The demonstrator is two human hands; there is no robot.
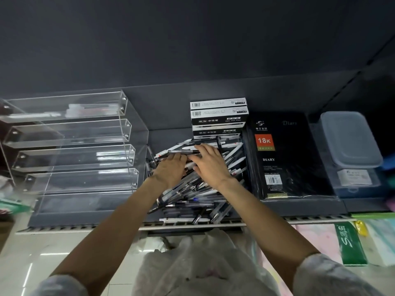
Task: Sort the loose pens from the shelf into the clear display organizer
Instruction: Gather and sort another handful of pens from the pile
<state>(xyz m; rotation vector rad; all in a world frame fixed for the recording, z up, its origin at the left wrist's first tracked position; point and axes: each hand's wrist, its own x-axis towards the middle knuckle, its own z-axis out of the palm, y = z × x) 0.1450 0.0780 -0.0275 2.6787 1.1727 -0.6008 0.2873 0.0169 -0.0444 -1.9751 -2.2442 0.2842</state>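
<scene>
A heap of loose pens (192, 195), black, clear and white, lies on the dark shelf between the organizer and a diary. My left hand (171, 169) rests on top of the heap, its fingers curled down around pens near a black pen (181, 152). Just to its right, my right hand (210, 162) lies over the pile with fingers nearly straight, touching the pens. The clear acrylic display organizer (126, 133) stands to the left with several stepped troughs. Its top trough holds a few white pens (85, 108); the lower troughs look mostly bare.
Black-and-white gel pen boxes (219, 116) are stacked behind the heap. A black diary (282, 163) lies to the right, then a lidded plastic box (350, 142). The shelf's front rail (85, 228) runs below. A plastic bag (192, 263) and green packet (348, 244) sit lower.
</scene>
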